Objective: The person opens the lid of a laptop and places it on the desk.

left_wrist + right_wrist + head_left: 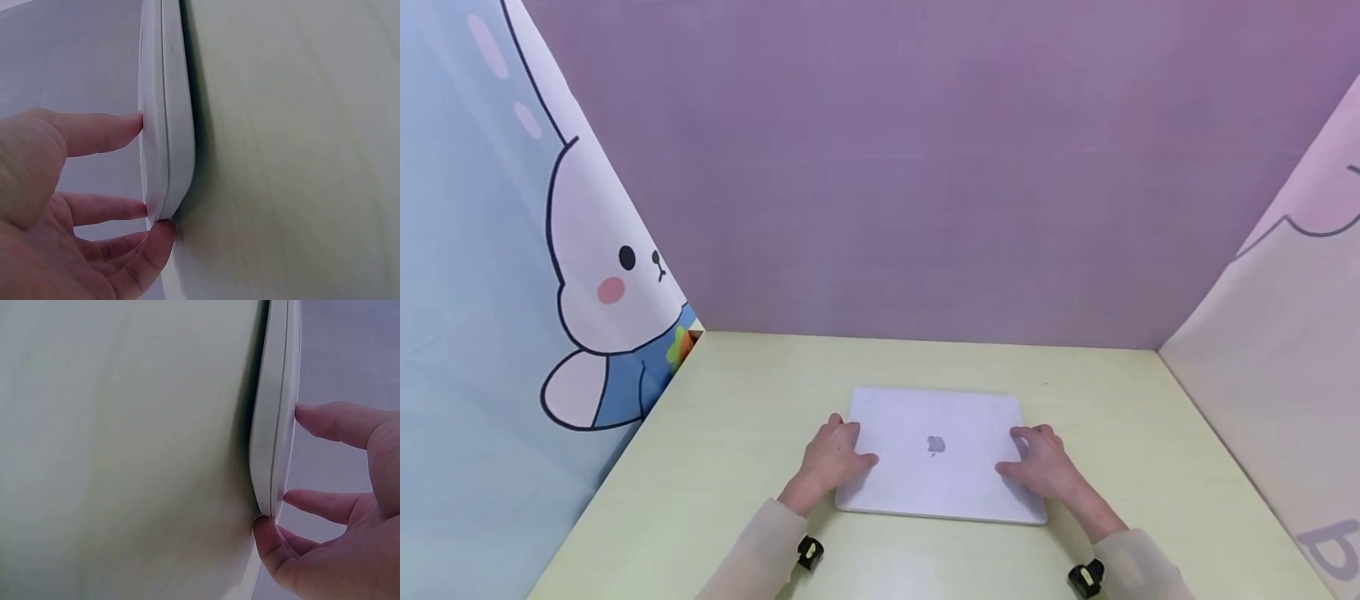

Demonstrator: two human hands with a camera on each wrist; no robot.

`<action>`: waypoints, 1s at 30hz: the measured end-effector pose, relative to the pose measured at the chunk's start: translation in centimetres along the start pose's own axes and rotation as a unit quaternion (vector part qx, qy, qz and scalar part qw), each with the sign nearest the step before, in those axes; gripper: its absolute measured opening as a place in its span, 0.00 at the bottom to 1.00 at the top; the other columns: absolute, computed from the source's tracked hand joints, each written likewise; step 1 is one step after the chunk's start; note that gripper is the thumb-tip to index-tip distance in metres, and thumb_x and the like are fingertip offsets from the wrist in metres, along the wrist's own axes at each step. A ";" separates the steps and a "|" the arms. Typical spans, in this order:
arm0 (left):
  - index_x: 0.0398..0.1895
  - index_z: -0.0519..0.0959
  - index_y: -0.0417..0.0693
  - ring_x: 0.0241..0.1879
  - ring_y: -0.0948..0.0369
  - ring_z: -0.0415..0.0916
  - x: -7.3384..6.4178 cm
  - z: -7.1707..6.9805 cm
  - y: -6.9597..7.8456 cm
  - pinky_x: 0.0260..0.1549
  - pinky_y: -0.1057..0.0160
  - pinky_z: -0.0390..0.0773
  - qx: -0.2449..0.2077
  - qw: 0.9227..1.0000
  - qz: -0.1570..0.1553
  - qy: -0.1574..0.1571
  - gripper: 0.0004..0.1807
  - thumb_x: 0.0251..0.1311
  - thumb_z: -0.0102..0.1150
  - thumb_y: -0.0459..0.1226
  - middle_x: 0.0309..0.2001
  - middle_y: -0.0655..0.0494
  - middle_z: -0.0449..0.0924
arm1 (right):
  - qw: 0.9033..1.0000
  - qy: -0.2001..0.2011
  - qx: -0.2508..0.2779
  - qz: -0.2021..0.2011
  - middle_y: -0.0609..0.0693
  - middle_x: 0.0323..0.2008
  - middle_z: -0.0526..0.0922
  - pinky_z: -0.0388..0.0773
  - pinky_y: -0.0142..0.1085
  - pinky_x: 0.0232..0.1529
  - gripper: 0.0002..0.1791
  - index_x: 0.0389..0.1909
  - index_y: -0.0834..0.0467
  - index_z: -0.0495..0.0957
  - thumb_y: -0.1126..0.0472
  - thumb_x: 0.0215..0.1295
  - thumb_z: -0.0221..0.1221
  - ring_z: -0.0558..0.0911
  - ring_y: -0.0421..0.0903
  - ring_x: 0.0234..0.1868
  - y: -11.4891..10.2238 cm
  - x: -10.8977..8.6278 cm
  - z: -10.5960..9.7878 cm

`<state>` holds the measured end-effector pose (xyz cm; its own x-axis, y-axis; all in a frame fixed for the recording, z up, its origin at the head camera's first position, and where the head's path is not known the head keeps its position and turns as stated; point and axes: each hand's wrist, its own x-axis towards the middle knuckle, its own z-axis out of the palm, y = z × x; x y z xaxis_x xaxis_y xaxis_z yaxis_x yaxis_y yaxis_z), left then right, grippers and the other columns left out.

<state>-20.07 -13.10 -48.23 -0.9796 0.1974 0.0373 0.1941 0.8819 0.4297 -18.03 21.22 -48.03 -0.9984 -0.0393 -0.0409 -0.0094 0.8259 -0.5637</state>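
A closed silver laptop (958,487) with a dark apple logo on its lid lies flat on the table. My left hand (831,458) holds its left side, and my right hand (1047,463) holds the right side. In the left wrist view, the thumb and one finger touch the lid of the laptop (175,119), while another fingertip curls at the corner edge. The right wrist view has the same hold mirrored: thumb and a finger on the lid of the laptop (273,425), another fingertip at its corner. A narrow dark shadow runs under the laptop's edge.
The pale yellow-green table (760,375) meets a purple wall panel (925,167) at the back. To the left hangs a blue sheet with a cartoon rabbit (602,217); a pale printed sheet (1262,358) stands at the right. Small black devices sit at both wrists.
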 end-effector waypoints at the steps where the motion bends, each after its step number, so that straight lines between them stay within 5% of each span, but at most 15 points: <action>1: 0.48 0.82 0.33 0.33 0.55 0.68 -0.1 0.0 0.0 0.31 0.55 0.76 0.000 1.000 0.000 0.000 0.28 0.54 0.73 0.47 0.39 0.46 0.71 | 1.000 -0.001 -0.001 0.000 0.77 0.58 0.68 0.74 0.62 0.55 0.39 0.62 0.72 0.73 0.55 0.54 0.73 0.71 0.70 0.58 0.0 0.0 0.0; 16: 0.47 0.81 0.33 0.35 0.54 0.69 -0.9 0.2 -0.2 0.32 0.55 0.77 0.001 1.000 0.015 -0.010 0.28 0.54 0.73 0.48 0.40 0.45 0.73 | 1.000 -0.006 -0.004 -0.002 0.75 0.58 0.69 0.75 0.60 0.54 0.39 0.62 0.73 0.73 0.54 0.56 0.73 0.71 0.68 0.58 -0.1 -1.0 0.0; 24: 0.53 0.79 0.32 0.46 0.49 0.72 -1.6 -0.1 -0.6 0.45 0.51 0.78 0.012 0.998 0.051 -0.026 0.31 0.57 0.72 0.48 0.48 0.40 0.74 | 0.997 0.009 -0.060 -0.046 0.72 0.55 0.73 0.75 0.57 0.53 0.35 0.57 0.72 0.77 0.51 0.56 0.72 0.71 0.66 0.55 -0.1 -1.6 0.2; 30: 0.66 0.71 0.29 0.61 0.39 0.70 -2.8 -0.1 -1.4 0.59 0.42 0.74 0.032 0.994 0.095 -0.053 0.38 0.65 0.64 0.51 0.64 0.30 0.69 | 0.989 0.004 -0.113 -0.094 0.66 0.54 0.76 0.75 0.57 0.54 0.33 0.54 0.66 0.81 0.46 0.55 0.72 0.72 0.65 0.55 -1.6 -2.9 0.1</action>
<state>-17.58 -14.94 -48.82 -0.9145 0.4042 0.0167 0.3819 0.8489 0.3655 -15.16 19.95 -47.13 -0.9783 -0.2000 0.0541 -0.2059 0.9092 -0.3620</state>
